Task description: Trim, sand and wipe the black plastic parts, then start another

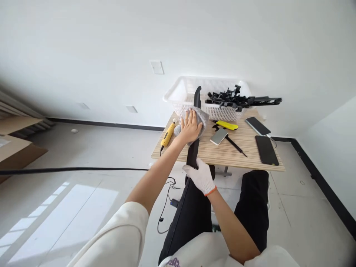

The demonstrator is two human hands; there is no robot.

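A long black plastic strip (194, 148) lies across the wooden table (244, 155), its far end resting against a white basket (183, 92). My bare left hand (190, 126) lies flat, fingers spread, pressing a grey cloth (202, 115) onto the strip's middle. My right hand (200, 175), in a white knit glove with an orange cuff, is closed around the strip's near end at the table's front edge.
The basket holds several black plastic parts (236, 99) that jut over its right rim. On the table lie a yellow rotary tool (167, 134), a yellow-handled tool (227, 125), a grey block (218, 136), a thin black rod (235, 145) and two phones (266, 149). A black cable (69, 170) crosses the floor at left.
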